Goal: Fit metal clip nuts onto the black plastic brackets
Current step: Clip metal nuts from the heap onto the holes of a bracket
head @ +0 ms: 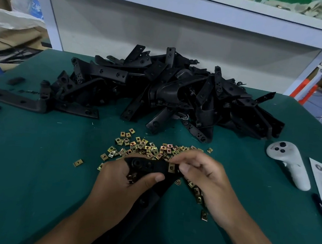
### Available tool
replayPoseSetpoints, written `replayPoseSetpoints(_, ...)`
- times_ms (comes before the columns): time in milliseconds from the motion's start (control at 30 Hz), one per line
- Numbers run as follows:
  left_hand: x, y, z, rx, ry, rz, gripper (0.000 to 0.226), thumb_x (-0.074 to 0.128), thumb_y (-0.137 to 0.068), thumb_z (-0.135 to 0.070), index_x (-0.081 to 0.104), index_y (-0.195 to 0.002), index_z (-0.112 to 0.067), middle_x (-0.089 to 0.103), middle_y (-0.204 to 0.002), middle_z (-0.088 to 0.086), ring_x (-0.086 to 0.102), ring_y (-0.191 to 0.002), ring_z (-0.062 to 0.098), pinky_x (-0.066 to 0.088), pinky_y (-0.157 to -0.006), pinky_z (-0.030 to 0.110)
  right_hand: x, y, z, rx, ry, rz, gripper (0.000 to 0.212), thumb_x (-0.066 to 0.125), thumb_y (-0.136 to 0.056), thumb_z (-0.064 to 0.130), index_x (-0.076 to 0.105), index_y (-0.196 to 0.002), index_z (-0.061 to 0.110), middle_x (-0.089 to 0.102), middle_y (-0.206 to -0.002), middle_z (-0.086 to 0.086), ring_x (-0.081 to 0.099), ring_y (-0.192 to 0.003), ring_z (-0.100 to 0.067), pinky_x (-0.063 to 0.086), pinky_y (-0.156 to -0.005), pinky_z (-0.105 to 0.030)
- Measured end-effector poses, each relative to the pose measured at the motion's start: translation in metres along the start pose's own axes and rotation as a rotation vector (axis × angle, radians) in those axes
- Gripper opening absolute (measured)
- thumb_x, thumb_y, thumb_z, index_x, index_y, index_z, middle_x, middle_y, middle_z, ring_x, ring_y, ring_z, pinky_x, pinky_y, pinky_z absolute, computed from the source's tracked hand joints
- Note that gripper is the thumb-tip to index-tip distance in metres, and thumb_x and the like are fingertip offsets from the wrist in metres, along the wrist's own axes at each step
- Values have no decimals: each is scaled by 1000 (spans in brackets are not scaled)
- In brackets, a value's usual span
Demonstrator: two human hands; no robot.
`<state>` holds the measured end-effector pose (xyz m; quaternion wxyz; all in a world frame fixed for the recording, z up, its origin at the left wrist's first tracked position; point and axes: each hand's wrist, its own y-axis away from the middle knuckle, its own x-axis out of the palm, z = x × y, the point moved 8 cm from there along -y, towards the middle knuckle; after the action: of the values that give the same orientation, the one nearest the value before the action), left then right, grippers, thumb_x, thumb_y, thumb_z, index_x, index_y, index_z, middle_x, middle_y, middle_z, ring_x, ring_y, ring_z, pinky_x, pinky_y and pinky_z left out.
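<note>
grips (124,179) (202,176) tight round bracket (150,166)

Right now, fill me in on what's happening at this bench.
A person is fitting metal clips onto black plastic brackets at a green table. The left hand grips one bracket, and the right hand pinches a clip at its end. A scatter of loose clips lies just beyond the hands, with a big heap of brackets behind it. A white controller rests at the right.
</note>
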<state>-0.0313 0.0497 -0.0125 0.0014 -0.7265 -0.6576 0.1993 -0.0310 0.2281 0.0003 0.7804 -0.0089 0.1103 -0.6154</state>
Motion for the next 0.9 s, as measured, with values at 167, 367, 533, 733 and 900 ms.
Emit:
replayPoseSetpoints(167,4,0,1,-14,33,45,19,74,-78,-61,73,-92,-49,74,-84,-19,70,-78,1,55,-64,20,-31,-6,-5,13,240,-146,24,44,-105,34,66,-110,39,74,-112,16,61,-110,1,41,-92,-17)
replayPoseSetpoints(367,9,1,-3,6,7,70,19,77,-78,-57,74,-87,-40,73,-78,-16,69,-74,1,48,-60,11,-39,-10,-32,91,962,-41,37,59,-90,53,66,-124,38,52,-120,30,38,-117,6,33,-108,-31)
replayPoseSetpoints(533,8,2,-4,-2,12,70,12,72,-77,-49,73,-81,-38,69,-70,-18,65,-66,-3,43,-56,8,-37,-10,-28,36,902,-94,16,62,-87,46,67,-97,35,56,-100,26,49,-105,2,41,-92,-25)
replayPoseSetpoints(733,6,1,-6,-1,20,57,15,70,-75,-54,72,-81,-40,69,-69,-18,66,-65,-2,42,-56,5,-38,-9,-20,1,745,-156,10,69,-93,28,62,-90,35,63,-88,19,58,-97,-3,39,-76,-11)
replayPoseSetpoints(900,9,2,-4,12,12,88,21,73,-79,-60,73,-81,-39,70,-72,-16,67,-68,3,46,-57,10,-40,-10,-17,26,370,-210,10,68,-95,23,67,-96,33,71,-95,13,66,-97,-7,47,-82,-12)
